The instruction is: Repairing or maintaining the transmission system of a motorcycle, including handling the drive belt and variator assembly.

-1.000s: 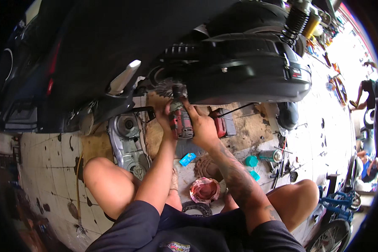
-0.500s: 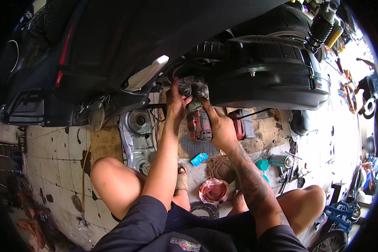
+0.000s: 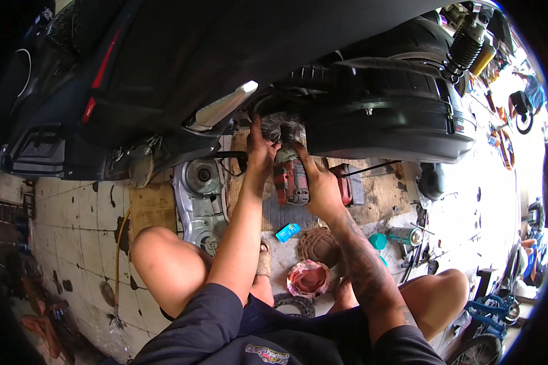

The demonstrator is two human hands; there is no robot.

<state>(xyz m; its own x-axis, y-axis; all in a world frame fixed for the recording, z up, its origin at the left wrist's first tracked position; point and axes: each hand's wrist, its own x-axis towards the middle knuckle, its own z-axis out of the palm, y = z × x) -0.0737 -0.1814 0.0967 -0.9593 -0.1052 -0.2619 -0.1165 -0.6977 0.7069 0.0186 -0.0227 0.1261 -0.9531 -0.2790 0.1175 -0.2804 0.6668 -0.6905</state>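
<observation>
My right hand (image 3: 324,190) is wrapped around the grip of a red and grey cordless impact wrench (image 3: 293,181), one finger stretched along its side. The wrench's dark socket end meets the middle of a finned metal pulley (image 3: 272,126) on the side of a black scooter (image 3: 164,73). My left hand (image 3: 262,151) grips the pulley's near left edge, one digit pointing up along the rim and the others bent beneath it near the wrench's nose. The wrench's red and black battery (image 3: 349,185) shows beyond my right hand. The bolt or nut under the socket is hidden.
A silver engine cover (image 3: 200,201) lies left of my left forearm. Cardboard (image 3: 377,194) covers the floor beneath the work. Near my feet are a blue packet (image 3: 288,232), a red-pink bowl (image 3: 309,278), a brown dish (image 3: 319,246) and a spray can (image 3: 405,235).
The view has shifted slightly. Both hands keep their places on the pulley and the wrench, with little visible movement.
</observation>
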